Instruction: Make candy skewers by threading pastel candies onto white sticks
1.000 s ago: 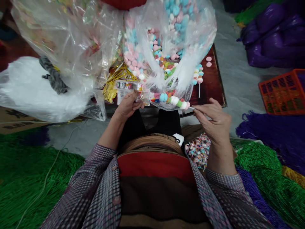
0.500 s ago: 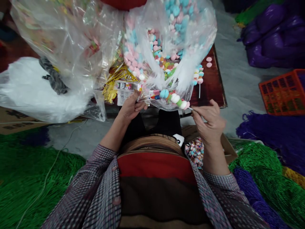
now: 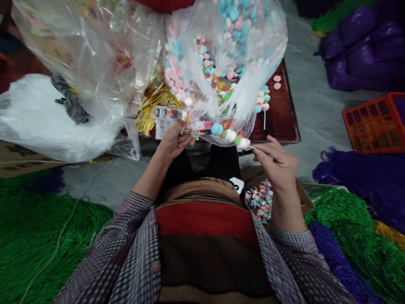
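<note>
My left hand (image 3: 174, 141) pinches a clear printed plastic wrapper (image 3: 200, 126) over the table's front edge. My right hand (image 3: 278, 162) has the white stick of a candy skewer (image 3: 230, 136) between thumb and fingers. Blue, white, green and pink soft candies are threaded on it, and its blue end lies at the wrapper's mouth. How far the tip reaches inside, I cannot tell. Behind the skewer stands an open plastic bag of pink, white and blue candies (image 3: 179, 80). A second candy skewer (image 3: 264, 99) lies on the table to the right.
Gold twist ties (image 3: 147, 118) lie left of the wrappers, near a white plastic bag (image 3: 31, 114) and a large clear bag (image 3: 98, 55). Two pink candies (image 3: 277, 82) sit at the table's right. A box of wrapped sweets (image 3: 261, 202) is below my right arm, an orange crate (image 3: 368, 126) beyond.
The skewer in my right hand has shifted slightly left and down, its blue end now at the mouth of the wrapper. My left hand has hardly moved.
</note>
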The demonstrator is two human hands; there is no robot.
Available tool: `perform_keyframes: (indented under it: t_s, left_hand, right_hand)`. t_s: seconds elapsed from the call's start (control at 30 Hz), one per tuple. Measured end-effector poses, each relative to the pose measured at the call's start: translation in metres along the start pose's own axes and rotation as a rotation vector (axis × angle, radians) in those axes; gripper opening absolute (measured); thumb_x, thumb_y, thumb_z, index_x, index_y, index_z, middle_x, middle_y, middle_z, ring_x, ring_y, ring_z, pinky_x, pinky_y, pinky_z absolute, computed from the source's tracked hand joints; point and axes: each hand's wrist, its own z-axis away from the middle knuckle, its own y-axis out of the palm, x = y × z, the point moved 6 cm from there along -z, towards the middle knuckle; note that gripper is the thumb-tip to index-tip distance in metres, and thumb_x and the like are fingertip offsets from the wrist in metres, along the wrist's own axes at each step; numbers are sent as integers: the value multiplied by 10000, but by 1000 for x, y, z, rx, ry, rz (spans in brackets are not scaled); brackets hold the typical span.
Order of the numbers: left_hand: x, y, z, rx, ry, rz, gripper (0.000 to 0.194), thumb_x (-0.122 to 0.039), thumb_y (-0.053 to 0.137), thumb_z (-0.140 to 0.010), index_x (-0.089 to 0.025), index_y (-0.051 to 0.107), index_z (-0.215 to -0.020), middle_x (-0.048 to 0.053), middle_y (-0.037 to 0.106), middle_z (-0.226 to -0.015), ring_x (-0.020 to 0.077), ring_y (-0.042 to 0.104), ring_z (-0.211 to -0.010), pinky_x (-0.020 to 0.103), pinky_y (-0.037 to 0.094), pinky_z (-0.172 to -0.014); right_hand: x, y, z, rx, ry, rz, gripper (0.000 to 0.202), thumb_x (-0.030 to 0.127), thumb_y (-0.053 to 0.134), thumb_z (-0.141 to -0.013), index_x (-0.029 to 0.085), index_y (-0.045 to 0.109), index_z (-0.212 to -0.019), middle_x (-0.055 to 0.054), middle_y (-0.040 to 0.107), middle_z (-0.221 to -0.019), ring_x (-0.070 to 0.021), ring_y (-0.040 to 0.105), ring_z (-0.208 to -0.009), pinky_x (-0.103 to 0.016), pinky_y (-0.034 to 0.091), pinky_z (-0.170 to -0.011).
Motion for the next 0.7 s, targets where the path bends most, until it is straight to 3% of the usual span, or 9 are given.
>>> perform_keyframes:
  t_s: [0.13, 0.3, 0.4, 0.53, 0.63, 0.7]
  left_hand:
    - [-3, -4, 0, -36, 33, -25, 523, -608, 693, -873, -196, 528, -596, -138, 170, -390, 23, 193, -312, 227, 509, -511]
    - [-4, -16, -5, -58, 28, -83, 521, -549, 704, -886, -197, 479, -575, -125, 253, -390, 23, 237, -313, 224, 469, -482]
    - [0, -24, -7, -122, -3, -116, 484, -529, 712, -885, -198, 495, -606, -112, 332, -415, 21, 256, -317, 208, 405, -440]
    - [0, -18, -7, -65, 28, -127, 457, -553, 779, -814, -191, 549, -655, -94, 412, -436, 19, 283, -326, 189, 273, -372]
    - [-5, -11, -6, -20, 91, -129, 481, -582, 830, -739, -186, 568, -665, -93, 411, -433, 14, 290, -331, 177, 173, -343]
    - [-12, -11, -4, -24, 129, -140, 478, -574, 846, -723, -187, 571, -663, -96, 389, -433, 12, 295, -336, 170, 176, -346]
  right_hand:
    - [0, -1, -1, 41, -21, 0, 155, 436, 682, -917, 325, 790, -922, 47, 747, -696, -169, 712, -706, -584, 469, -1133]
    - [4, -8, -4, -11, -55, 165, 145, 432, 688, -913, 339, 797, -927, 37, 742, -705, -181, 703, -728, -586, 436, -1154]
    - [3, -6, -3, -27, -5, 77, 159, 453, 697, -905, 330, 797, -919, 42, 731, -691, -184, 709, -726, -586, 461, -1139]
    - [-4, 8, 3, 109, 110, -125, 236, 511, 690, -900, 302, 799, -914, 70, 639, -543, -177, 699, -656, -571, 526, -1089]
    - [-8, 12, 6, 170, 130, -143, 245, 510, 678, -909, 298, 800, -933, 78, 618, -515, -169, 683, -618, -569, 529, -1086]
    - [-10, 8, 4, 172, 112, -114, 231, 496, 672, -914, 303, 798, -930, 67, 660, -560, -171, 696, -642, -579, 511, -1097]
